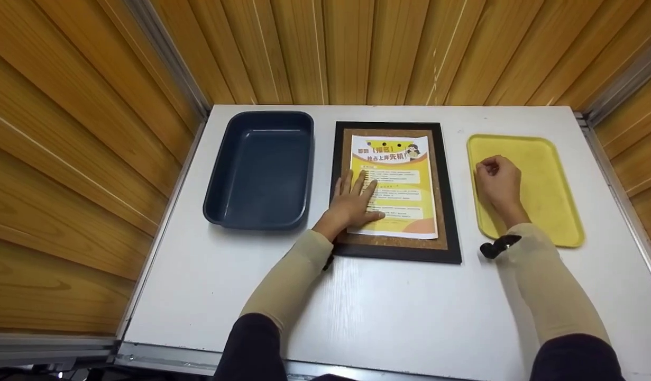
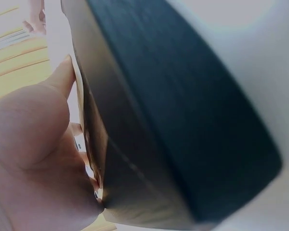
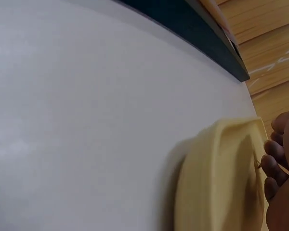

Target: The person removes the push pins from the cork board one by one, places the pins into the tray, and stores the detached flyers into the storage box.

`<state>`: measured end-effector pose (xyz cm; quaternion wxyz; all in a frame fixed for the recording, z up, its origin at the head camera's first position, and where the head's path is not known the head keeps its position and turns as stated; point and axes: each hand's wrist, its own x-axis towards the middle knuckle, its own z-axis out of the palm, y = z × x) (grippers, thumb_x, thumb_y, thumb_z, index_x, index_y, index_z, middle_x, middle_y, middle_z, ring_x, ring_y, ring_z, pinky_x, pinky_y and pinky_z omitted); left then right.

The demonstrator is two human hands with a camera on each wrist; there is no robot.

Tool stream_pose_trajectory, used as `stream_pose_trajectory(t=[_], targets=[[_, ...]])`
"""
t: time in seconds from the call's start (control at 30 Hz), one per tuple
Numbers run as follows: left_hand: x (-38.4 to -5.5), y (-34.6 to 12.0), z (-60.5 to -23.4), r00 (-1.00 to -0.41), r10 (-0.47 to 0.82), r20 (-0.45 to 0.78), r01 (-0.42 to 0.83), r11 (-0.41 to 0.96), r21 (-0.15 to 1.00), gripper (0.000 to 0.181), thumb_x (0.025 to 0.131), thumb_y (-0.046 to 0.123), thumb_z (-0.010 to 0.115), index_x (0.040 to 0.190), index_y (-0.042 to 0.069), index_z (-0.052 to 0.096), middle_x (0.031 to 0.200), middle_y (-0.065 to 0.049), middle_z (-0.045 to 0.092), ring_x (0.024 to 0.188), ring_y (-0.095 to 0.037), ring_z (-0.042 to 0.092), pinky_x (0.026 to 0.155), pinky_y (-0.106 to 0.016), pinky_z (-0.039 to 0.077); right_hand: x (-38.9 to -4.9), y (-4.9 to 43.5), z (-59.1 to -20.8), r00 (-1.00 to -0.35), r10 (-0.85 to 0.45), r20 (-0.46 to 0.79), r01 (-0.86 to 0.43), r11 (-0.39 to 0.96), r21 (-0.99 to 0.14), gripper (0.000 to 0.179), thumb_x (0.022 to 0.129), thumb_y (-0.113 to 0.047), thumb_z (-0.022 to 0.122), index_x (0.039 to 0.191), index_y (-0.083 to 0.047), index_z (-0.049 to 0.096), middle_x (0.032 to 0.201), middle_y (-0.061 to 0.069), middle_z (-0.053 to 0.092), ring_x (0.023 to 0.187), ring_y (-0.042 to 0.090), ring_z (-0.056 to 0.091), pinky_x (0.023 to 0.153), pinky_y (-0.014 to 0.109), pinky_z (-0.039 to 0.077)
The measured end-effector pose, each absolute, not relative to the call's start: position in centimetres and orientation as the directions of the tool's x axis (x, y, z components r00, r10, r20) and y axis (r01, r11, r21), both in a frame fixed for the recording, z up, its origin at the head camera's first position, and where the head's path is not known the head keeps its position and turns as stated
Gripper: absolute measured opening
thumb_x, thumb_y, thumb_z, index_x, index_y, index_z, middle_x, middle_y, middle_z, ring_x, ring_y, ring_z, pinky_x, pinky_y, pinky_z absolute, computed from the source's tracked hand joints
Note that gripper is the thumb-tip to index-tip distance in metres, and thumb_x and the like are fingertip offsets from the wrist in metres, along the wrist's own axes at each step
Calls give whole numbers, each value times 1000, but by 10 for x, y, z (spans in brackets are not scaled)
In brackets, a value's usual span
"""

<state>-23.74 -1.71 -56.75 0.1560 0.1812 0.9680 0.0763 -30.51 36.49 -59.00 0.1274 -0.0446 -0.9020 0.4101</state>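
Note:
My left hand lies flat with spread fingers on a yellow and white printed sheet. The sheet rests on a black-framed cork board, and small dark dots show along its top. In the left wrist view the thumb lies against the sheet, beside the dark frame. Over the yellow tray is my right hand, its fingers curled together. A tiny pin-like thing shows at those fingertips in the right wrist view; its exact kind is too small to make out.
A deep dark blue basin stands left of the board on the white table. Wood-look panels close off the back and both sides. A dark strap piece juts from my right wrist.

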Motion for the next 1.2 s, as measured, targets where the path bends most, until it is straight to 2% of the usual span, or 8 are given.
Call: stream_pose_trajectory(t=[0.2,0.47,0.67,0.8,0.9,1.07,1.2], targets=[[-238,-17,-567,-883,376,-281,318,919,232,93,101,73,50,172,25,15,178,-11,-4,162,-40,-12,128,-58,-3,-314,333,-584,-961,123,248,-126,603,-787,29,103,-24,69,112,3,73,97,13,67,84,12,55,73,18,43],[-238,-18,-567,-886,362,-291,304,925,226,93,101,73,49,173,28,12,179,-8,-7,162,-38,-14,129,-56,-4,-327,282,-572,-958,48,283,-208,562,-801,23,102,-17,70,112,4,73,101,14,68,88,12,57,76,19,44],[-239,-17,-567,-883,370,-290,309,922,235,92,101,71,51,172,25,14,178,-10,-6,162,-39,-13,128,-58,-4,-335,248,-572,-970,-34,243,-221,546,-808,26,102,-16,70,118,4,72,107,16,68,92,18,58,79,22,45],[-245,-17,-575,-870,364,-333,292,924,248,94,100,74,50,173,29,9,178,-7,-13,160,-36,-21,127,-56,-11,-345,230,-574,-972,-70,226,-227,547,-806,27,102,-13,71,122,5,70,109,17,68,95,21,61,81,24,47],[-248,-17,-580,-867,359,-344,280,924,260,95,99,75,50,172,31,8,177,-5,-16,160,-34,-24,127,-55,-13,-352,221,-575,-976,-63,210,-210,545,-812,28,101,-10,70,124,6,70,110,17,68,98,23,62,84,27,48],[-247,-17,-578,-877,346,-334,278,931,235,94,99,76,49,172,33,10,178,-4,-13,161,-33,-21,128,-55,-9,-365,211,-580,-979,-81,185,-199,551,-810,32,102,-8,68,131,6,67,116,18,66,103,26,62,88,34,49],[-249,-14,-579,-868,350,-352,270,928,258,95,99,76,48,172,32,7,177,-4,-17,159,-33,-26,126,-55,-15,-372,208,-585,-988,-81,129,-152,557,-817,32,102,-5,65,133,5,66,117,17,65,104,25,61,88,34,49]])
